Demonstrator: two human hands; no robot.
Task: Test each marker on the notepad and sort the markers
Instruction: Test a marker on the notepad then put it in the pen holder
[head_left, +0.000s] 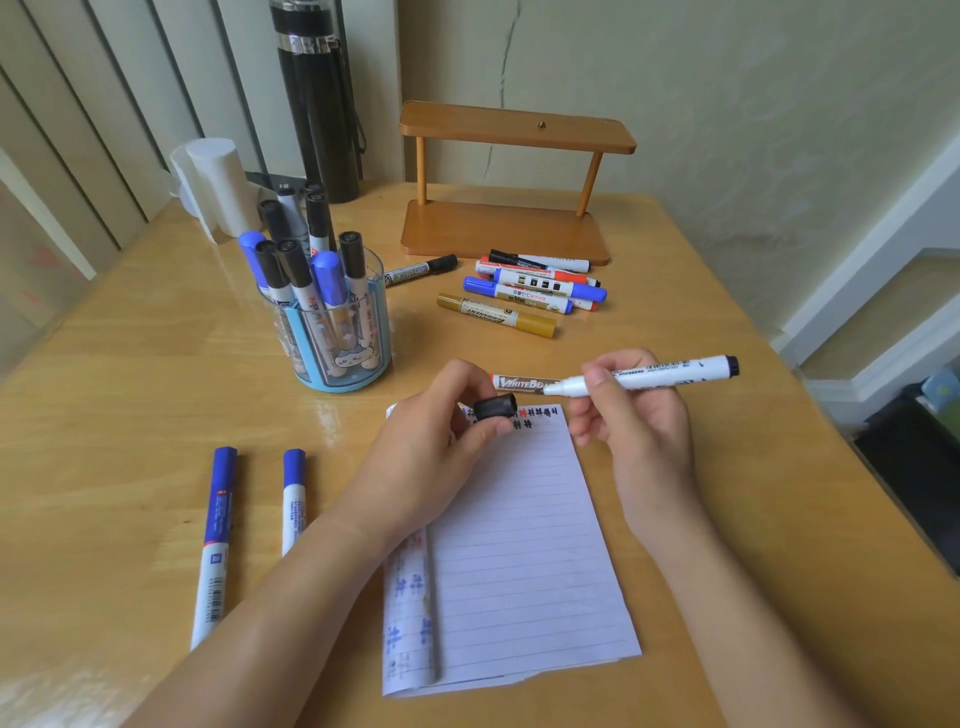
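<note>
The white marker is held above the top edge of the notepad, lying nearly level with its bare tip pointing left and its dark end pointing right. The right hand grips it near the tip end, the fingers closed around the barrel. The left hand holds the black cap just left of the tip, pinched between thumb and fingers, with a small gap between cap and tip. The notepad lies flat on the wooden counter, its lined page mostly blank, with small blue, red and dark test marks along the top line. A turned-back sheet on its left edge carries more blue marks. Another marker labelled "Whiteboard" lies on the counter just beyond the pad, partly hidden behind the hands. To the left, 2 blue-capped markers lie side by side on the counter, well apart from the pad. Further back, a clear cup with a blue base stands upright, filled with black- and blue-capped markers. To its right, a group of markers lies close together in front of a small wooden shelf, including a gold one nearest the pad. A single black-capped marker lies between the cup and that group.
</note>
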